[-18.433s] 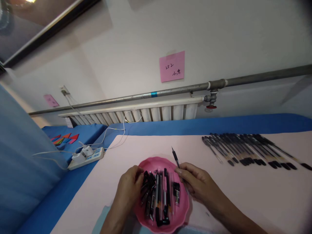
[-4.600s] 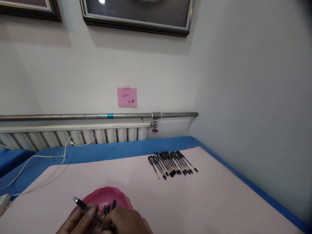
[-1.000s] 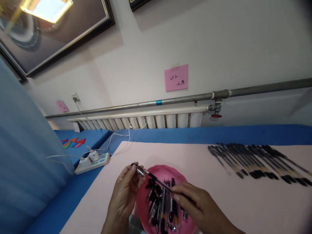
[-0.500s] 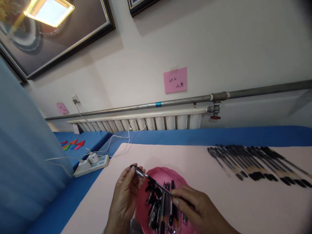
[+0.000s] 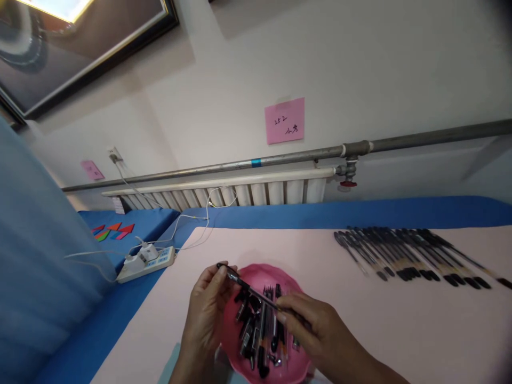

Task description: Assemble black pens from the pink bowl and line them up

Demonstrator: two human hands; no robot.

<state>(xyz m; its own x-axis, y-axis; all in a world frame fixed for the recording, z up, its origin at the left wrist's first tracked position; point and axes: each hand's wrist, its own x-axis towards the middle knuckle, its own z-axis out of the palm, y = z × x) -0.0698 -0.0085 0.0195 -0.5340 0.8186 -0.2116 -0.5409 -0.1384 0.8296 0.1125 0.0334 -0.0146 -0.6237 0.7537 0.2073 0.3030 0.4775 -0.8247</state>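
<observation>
Both my hands hold one black pen point(image 5: 250, 288) slantwise over a pink dish point(image 5: 290, 277). My left hand point(image 5: 206, 309) pinches the pen's upper left end between thumb and fingers. The lower right end of the pen sits in the closed fingers of my right hand point(image 5: 316, 330). Several loose black pen parts point(image 5: 258, 333) lie in the dish beneath. A row of several assembled black pens point(image 5: 408, 253) lies on the pink sheet at the right.
A pale pink sheet point(image 5: 360, 320) covers the blue table point(image 5: 280, 216). A white power strip point(image 5: 146, 261) with plugs and cables lies at the left. Coloured flat shapes point(image 5: 112, 230) lie on the far left table. A radiator point(image 5: 224, 194) and pipe run along the wall.
Over the last second the hands keep the same pen between them. The view has shifted slightly, and the dish and hands sit a little lower left in the picture.
</observation>
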